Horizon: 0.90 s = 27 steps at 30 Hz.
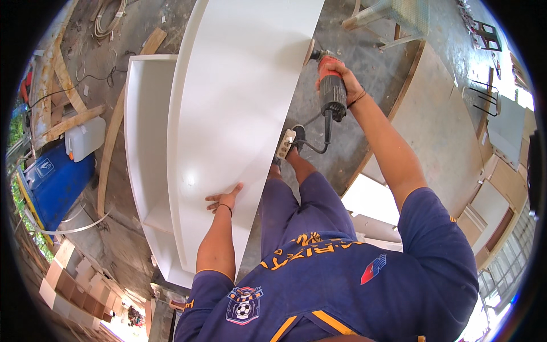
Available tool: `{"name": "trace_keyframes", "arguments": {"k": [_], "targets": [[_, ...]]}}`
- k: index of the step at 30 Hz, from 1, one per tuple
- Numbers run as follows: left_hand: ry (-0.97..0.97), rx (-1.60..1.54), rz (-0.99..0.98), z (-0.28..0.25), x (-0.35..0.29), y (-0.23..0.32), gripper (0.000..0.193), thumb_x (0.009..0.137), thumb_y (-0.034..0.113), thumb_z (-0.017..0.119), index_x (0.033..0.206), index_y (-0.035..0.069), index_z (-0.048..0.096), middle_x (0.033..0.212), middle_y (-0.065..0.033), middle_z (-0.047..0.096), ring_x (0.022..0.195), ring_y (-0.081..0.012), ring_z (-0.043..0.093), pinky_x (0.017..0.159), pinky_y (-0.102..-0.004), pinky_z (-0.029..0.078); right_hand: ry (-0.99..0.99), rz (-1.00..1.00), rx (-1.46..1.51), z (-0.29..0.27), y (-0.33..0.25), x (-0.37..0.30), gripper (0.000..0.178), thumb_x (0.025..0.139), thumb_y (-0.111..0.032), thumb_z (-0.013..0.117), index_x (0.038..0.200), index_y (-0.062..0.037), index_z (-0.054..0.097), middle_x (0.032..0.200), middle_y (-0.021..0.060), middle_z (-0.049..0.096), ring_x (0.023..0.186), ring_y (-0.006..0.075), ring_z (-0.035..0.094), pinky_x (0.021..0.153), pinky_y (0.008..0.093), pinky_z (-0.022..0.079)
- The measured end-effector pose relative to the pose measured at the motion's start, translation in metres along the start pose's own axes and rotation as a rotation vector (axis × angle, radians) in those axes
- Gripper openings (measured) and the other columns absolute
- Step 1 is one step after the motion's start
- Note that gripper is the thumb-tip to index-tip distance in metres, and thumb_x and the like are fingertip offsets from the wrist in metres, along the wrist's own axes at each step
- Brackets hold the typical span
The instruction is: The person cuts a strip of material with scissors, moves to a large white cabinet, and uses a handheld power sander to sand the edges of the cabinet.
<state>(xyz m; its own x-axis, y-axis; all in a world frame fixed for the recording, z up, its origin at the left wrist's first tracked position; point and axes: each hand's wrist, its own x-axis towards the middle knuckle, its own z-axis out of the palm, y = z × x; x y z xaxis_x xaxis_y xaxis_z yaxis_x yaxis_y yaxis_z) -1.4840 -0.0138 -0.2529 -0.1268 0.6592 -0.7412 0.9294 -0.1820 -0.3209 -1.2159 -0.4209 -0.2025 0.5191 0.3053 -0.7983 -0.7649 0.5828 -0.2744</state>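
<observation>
A long white cabinet panel (239,102) lies before me, its right edge slanting away toward the top. My right hand (346,80) is wrapped round a red and black angle grinder (332,85). The grinder's round tan disc (309,52) is at the panel's right edge; whether it touches cannot be told. A black cord (328,134) hangs from the tool's back end. My left hand (225,200) rests on the near part of the panel, fingers spread. Under the panel's left side, an open white cabinet box (149,137) shows its inside.
A white power strip (285,143) lies by my feet, with the cord running to it. At left stand a blue bin (57,182) and a white jerrycan (85,138) among wooden strips. A large board (439,125) lies at right; a stool-like wooden frame (387,17) stands beyond.
</observation>
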Motion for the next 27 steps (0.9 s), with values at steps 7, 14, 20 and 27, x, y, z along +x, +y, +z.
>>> {"name": "trace_keyframes", "arguments": {"k": [7,14,20,27], "targets": [[-0.002,0.038,-0.036,-0.001,0.015,0.000,0.158,0.039,0.067,0.079,0.132,0.004,-0.033,0.142,-0.0264,-0.024,0.135,-0.0432,-0.009,0.096,-0.0646,0.028,-0.037,-0.051,0.041,0.007,-0.035,-0.012,0.052,0.075,-0.034,0.064,0.106,0.0025,0.041,0.080,0.0188,0.058,0.061,0.0271,0.061,0.055,0.0379,0.055],[0.024,0.096,-0.014,0.000,0.034,-0.003,0.157,0.040,0.069,0.077,0.132,0.001,-0.031,0.143,-0.0279,-0.017,0.134,-0.0453,-0.003,0.098,-0.0637,0.027,-0.003,-0.005,0.131,0.010,0.022,-0.066,0.042,0.076,-0.032,0.062,0.098,0.0009,0.049,0.079,0.0147,0.059,0.063,0.0246,0.062,0.054,0.0364,0.054],[-0.260,-0.451,0.096,-0.012,-0.037,0.085,0.146,0.050,0.065,0.077,0.135,0.010,-0.028,0.149,-0.0159,0.001,0.133,-0.0443,0.013,0.095,-0.0716,0.015,0.121,0.180,0.332,0.014,0.045,-0.078,0.036,0.076,-0.029,0.062,0.097,-0.0013,0.050,0.079,0.0119,0.058,0.067,0.0236,0.062,0.058,0.0393,0.054],[-0.718,-0.552,0.032,0.001,-0.083,0.224,0.113,0.057,0.078,0.060,0.144,0.020,0.017,0.148,-0.0073,0.021,0.135,-0.0423,0.004,0.091,-0.0743,-0.005,0.079,0.169,0.356,0.025,0.037,-0.062,0.033,0.075,-0.027,0.065,0.093,-0.0033,0.051,0.076,0.0113,0.059,0.065,0.0231,0.062,0.058,0.0380,0.054]]}}
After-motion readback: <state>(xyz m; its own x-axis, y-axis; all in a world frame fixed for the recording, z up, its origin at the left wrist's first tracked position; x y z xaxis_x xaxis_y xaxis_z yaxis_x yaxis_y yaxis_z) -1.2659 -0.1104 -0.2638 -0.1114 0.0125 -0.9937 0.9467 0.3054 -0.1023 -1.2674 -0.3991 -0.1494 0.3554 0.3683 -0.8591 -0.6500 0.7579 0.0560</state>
